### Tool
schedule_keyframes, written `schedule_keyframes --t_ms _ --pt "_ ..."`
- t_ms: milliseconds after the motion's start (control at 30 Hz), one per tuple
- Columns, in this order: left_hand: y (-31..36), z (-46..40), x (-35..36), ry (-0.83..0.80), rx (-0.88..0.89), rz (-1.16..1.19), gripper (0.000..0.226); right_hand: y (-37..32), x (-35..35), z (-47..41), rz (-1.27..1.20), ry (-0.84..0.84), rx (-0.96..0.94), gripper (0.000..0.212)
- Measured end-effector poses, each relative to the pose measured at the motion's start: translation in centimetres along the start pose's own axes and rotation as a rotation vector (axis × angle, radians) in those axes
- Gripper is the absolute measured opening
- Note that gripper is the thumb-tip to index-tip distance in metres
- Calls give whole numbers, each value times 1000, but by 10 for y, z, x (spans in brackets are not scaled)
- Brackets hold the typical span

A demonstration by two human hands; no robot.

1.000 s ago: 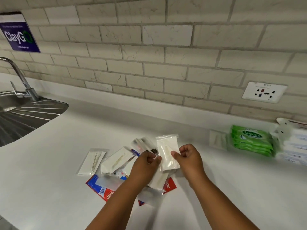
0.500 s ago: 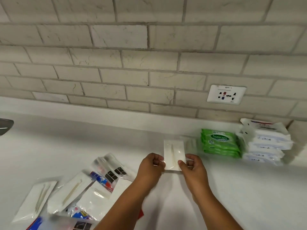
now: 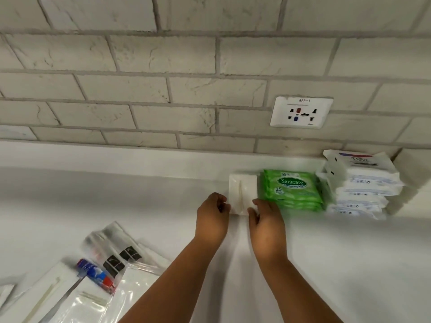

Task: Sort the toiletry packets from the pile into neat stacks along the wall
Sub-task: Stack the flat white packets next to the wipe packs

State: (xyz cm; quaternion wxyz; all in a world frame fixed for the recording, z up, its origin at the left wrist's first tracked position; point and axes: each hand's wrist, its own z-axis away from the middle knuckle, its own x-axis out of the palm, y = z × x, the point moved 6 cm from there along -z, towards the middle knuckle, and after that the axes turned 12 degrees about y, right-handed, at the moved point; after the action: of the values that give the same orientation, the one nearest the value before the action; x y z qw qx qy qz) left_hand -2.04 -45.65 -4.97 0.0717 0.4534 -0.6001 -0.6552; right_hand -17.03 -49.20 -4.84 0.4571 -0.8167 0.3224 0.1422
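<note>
Now we see left hand (image 3: 212,216) and right hand (image 3: 265,217) pinching a small white flat packet (image 3: 242,193) just left of the green wipes stack (image 3: 291,190).

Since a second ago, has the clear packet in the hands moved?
Yes. The clear packet has gone from above the pile toward the wall, and now sits right beside the green wipes, under the socket.

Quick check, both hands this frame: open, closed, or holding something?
Left hand: pinches the left edge of the clear white packet.
Right hand: pinches the same packet's lower right corner, beside the green wipes stack.
</note>
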Motion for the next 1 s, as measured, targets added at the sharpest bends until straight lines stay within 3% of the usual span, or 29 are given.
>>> schedule_keyframes --t_ms 300,867,1000 --pt "-7 -1 14 35 111 -105 26 4 14 0 191 51 -133 4" --pt "-6 7 17 60 187 -74 32 0 12 6 233 32 -192 7" --pt "-4 5 14 64 150 -33 35 -7 10 5 242 -15 -243 26"
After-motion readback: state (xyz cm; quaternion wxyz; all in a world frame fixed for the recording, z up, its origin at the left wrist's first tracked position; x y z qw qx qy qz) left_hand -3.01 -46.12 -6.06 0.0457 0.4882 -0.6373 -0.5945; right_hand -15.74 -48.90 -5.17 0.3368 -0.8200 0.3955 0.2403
